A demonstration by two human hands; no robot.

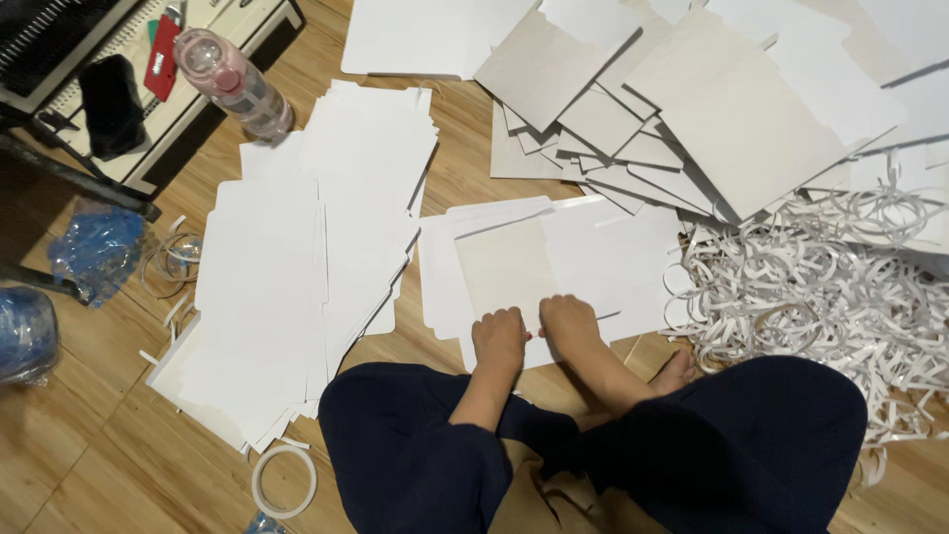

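Both hands pressed on a flat white card sheet on the wooden floor (79, 465), just ahead of the crossed legs.
Left hand (499, 339) and right hand (568, 321) are set side by side, fingers curled down onto the near edge of the white card sheet (554, 262); nothing is pinched. A fold or crease step is judged in hand; firm even pressure is called for next. White card stack (306, 257) left, curly paper strips (820, 287) right, pink plastic bottle (232, 81) far left.

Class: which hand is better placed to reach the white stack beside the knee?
Probably left: the left hand is nearer the white stack; the right hand lies farther away.
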